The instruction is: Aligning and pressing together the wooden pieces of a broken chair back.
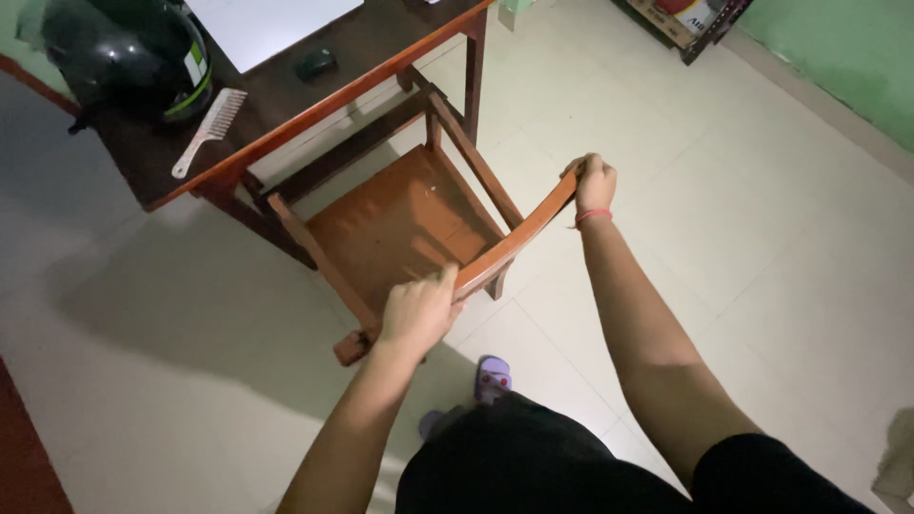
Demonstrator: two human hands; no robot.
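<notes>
Gripping the curved top rail of a wooden chair (400,224), the left hand (417,309) and right hand (594,183) each keep their grip pressed around opposite ends. The chair stands on the tiled floor (743,209), its seat partly under the bench (314,90), whose near edge carries a comb (209,128) and helmet (129,52).

Pale square floor tiles (743,219) are spreading across the dim room, meeting a green wall (847,57) at upper right. A dark wooden bench (286,90) is standing at upper left, carrying a black helmet (124,52), a white comb (208,128) and a white sheet (271,24).
</notes>
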